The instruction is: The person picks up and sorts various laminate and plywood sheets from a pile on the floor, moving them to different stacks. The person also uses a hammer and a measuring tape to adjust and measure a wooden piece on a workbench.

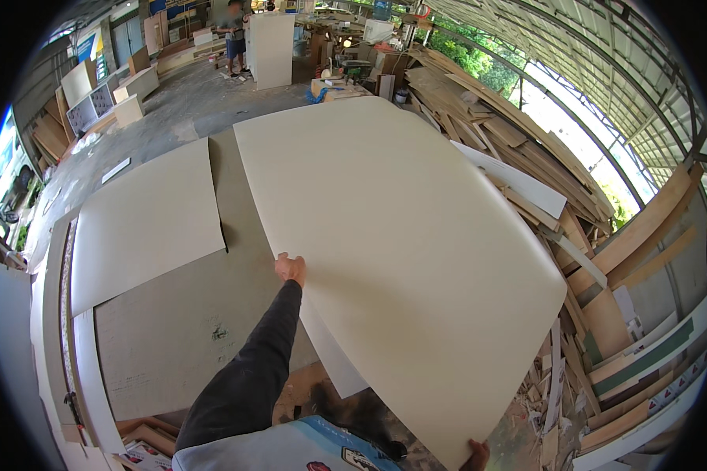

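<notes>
A large cream laminate sheet (401, 212) spreads in front of me, its far and right edges bending downward. My left hand (291, 268) is closed on the sheet's left edge, about halfway along. At the near corner, low on the right, my right hand (477, 454) grips the edge; only part of that hand shows. Under the sheet's left side lies a grey-brown board (173, 345). On that board, to the left, rests a smaller pale sheet (149, 220) with a slightly lifted right edge. A pale strip (330, 353) shows beneath the large sheet near my left forearm.
Stacked wood offcuts (503, 133) crowd the right side, with more boards (652, 345) leaning nearer. A tall pale cabinet (271, 51) stands at the back beside another person (234, 35). Long narrow panels (59, 314) line the left edge. Wood scraps litter the floor at lower right.
</notes>
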The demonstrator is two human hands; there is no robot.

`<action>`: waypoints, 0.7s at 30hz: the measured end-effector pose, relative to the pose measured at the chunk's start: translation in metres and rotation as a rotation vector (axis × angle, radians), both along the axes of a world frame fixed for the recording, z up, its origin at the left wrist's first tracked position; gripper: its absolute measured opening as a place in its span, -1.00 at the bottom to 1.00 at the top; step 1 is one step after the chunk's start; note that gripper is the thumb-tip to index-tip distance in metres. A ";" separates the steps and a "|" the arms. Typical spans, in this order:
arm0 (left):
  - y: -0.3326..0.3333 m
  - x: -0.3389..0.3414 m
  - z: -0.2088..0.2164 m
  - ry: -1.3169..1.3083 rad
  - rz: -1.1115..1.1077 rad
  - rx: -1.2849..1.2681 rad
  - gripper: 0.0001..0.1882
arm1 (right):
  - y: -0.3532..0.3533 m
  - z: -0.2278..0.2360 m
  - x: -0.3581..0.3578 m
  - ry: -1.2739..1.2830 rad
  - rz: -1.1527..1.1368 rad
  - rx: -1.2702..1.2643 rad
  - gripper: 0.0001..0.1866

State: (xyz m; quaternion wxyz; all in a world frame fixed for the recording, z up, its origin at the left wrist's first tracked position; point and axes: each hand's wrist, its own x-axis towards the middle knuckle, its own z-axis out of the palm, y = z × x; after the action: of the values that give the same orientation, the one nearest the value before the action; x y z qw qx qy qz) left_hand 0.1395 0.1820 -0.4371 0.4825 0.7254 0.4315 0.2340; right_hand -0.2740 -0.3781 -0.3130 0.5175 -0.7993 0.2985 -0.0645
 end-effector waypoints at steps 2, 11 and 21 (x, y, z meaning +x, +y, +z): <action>-0.045 -0.028 0.026 0.159 -0.056 0.057 -0.39 | 0.033 -0.005 0.034 -0.233 -0.129 0.851 -0.62; -0.186 -0.195 0.010 -0.090 -0.419 -0.707 -0.46 | 0.121 -0.093 0.099 -0.233 0.209 0.880 -0.82; -0.179 -0.248 0.000 -0.265 -0.176 -0.615 -0.82 | 0.163 -0.114 0.069 0.002 0.300 1.112 -0.82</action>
State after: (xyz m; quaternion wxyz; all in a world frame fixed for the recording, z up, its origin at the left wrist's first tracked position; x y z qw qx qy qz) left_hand -0.1082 0.0027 -0.4370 0.7487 0.5437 0.3514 0.1427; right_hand -0.2047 -0.2151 -0.4265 0.8632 -0.4406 0.1714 0.1772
